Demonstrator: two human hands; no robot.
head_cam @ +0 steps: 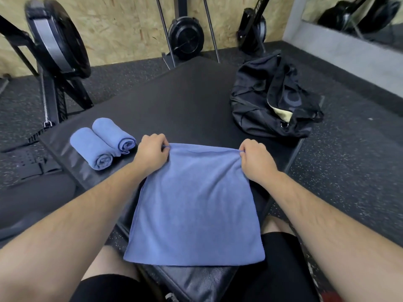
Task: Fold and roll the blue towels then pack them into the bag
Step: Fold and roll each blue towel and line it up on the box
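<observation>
A flat blue towel hangs in front of me over the black padded platform. My left hand pinches its top left corner and my right hand pinches its top right corner, holding the top edge stretched between them. Two rolled blue towels lie side by side on the platform to the left of my left hand. A black duffel bag sits open at the platform's far right corner, with something pale yellow showing inside.
Black exercise machines with fan wheels stand along the wooden wall behind the platform. Speckled rubber floor surrounds the platform. A mirror is at the upper right. My knees in black shorts are below the towel.
</observation>
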